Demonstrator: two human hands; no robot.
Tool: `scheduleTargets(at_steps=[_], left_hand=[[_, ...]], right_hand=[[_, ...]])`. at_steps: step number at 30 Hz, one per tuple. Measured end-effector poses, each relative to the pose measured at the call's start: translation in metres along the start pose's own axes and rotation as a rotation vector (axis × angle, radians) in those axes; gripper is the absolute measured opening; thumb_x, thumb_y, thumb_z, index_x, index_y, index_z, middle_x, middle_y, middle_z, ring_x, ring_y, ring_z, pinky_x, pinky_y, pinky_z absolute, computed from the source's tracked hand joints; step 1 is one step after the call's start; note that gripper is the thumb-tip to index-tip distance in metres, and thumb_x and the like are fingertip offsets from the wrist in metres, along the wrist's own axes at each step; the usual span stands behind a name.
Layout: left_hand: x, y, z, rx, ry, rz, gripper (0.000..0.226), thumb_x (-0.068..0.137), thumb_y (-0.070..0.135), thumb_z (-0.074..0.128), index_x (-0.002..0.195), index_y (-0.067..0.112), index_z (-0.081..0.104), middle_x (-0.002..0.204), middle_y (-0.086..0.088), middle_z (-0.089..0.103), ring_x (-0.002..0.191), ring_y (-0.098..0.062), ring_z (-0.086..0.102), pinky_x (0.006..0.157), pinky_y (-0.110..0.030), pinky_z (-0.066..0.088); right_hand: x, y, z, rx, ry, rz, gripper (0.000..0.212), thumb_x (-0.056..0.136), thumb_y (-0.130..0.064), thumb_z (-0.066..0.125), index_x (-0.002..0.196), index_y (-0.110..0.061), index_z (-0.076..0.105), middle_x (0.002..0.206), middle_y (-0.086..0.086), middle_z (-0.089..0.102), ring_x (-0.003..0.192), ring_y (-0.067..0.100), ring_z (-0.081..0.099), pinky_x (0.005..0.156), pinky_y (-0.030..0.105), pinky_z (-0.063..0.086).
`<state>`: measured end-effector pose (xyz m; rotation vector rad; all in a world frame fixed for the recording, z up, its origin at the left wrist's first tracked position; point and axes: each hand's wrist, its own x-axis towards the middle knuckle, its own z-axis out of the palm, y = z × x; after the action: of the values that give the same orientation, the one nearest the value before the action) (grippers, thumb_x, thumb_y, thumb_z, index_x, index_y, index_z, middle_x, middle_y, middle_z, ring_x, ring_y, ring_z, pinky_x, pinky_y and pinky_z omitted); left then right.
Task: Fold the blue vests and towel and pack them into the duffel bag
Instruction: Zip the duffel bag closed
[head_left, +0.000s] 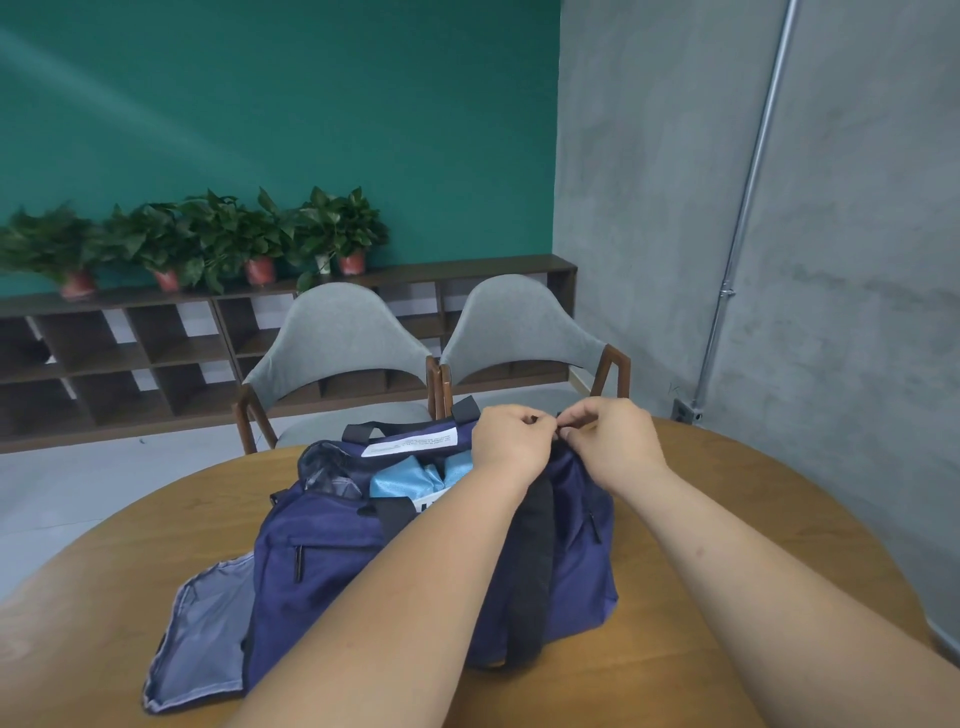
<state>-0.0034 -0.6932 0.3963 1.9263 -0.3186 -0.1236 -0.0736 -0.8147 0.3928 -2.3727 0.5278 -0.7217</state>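
A navy duffel bag (322, 551) stands on the round wooden table (701, 623), its top open on the left side. Light blue folded fabric (410, 480) shows inside the opening, with a bit of white below it. My left hand (511, 434) and my right hand (610, 436) meet at the bag's far right end. Both hands have curled fingers that pinch a small dark part there, apparently the zipper end. A black strap (532, 561) runs down the bag's near side between my forearms. A grey-lined side flap (200, 639) lies open at the bag's left end.
Two grey chairs (337, 332) (511, 322) stand at the table's far side. Behind them a low dark shelf (130, 353) carries several potted plants (208, 239) along a green wall. A concrete wall with a metal pipe (748, 208) is on the right.
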Motion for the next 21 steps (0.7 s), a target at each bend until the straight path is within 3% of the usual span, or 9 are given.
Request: scheduleTargets(at_steps=[8,10,12,15,18,21], left_hand=[[0.001,0.004,-0.011,-0.042,0.007,-0.079,0.015,0.078,0.017,0.072,0.067,0.019,0.081,0.069,0.004,0.077,0.079,-0.020,0.076,0.080,-0.039,0.064],[0.003,0.005,-0.013,-0.080,-0.022,-0.083,0.017,0.081,0.016,0.072,0.066,0.019,0.080,0.070,0.004,0.077,0.082,-0.022,0.077,0.084,-0.042,0.064],[0.003,0.006,-0.014,-0.083,-0.064,-0.078,0.019,0.085,0.015,0.071,0.068,0.020,0.079,0.072,0.004,0.078,0.085,-0.023,0.077,0.085,-0.045,0.064],[0.002,0.005,-0.016,-0.031,-0.094,-0.054,0.022,0.085,0.014,0.069,0.068,0.021,0.081,0.072,0.004,0.078,0.084,-0.024,0.077,0.083,-0.047,0.065],[0.002,0.007,-0.021,0.041,-0.073,-0.043,0.024,0.084,0.013,0.069,0.064,0.020,0.081,0.068,0.007,0.076,0.077,-0.021,0.076,0.079,-0.042,0.065],[0.003,0.014,-0.028,0.121,-0.076,-0.034,0.023,0.082,0.015,0.068,0.063,0.019,0.079,0.068,0.006,0.077,0.079,-0.018,0.077,0.080,-0.038,0.065]], right_hand=[[-0.007,-0.004,0.004,0.043,0.039,-0.032,0.020,0.094,-0.017,0.071,0.095,-0.037,0.070,0.093,-0.014,0.068,0.083,0.005,0.063,0.078,0.025,0.052],[-0.006,-0.005,-0.001,0.093,-0.017,-0.021,0.019,0.098,-0.018,0.066,0.102,-0.036,0.071,0.088,-0.010,0.069,0.082,0.002,0.061,0.070,0.014,0.043],[-0.001,-0.006,-0.007,0.083,-0.138,0.000,0.017,0.100,-0.022,0.065,0.108,-0.035,0.072,0.085,-0.005,0.071,0.080,0.005,0.061,0.065,0.016,0.041],[0.010,-0.003,-0.014,0.011,-0.221,0.026,0.019,0.102,-0.020,0.063,0.104,-0.029,0.079,0.091,-0.009,0.074,0.087,0.010,0.065,0.072,0.024,0.045],[0.014,0.002,-0.016,0.015,-0.162,0.048,0.024,0.103,-0.019,0.059,0.093,-0.031,0.077,0.087,-0.012,0.072,0.089,0.014,0.066,0.079,0.026,0.048],[0.010,0.001,-0.007,-0.072,-0.077,0.016,0.024,0.104,-0.020,0.055,0.102,-0.031,0.077,0.103,-0.007,0.069,0.099,0.017,0.063,0.089,0.032,0.052]])
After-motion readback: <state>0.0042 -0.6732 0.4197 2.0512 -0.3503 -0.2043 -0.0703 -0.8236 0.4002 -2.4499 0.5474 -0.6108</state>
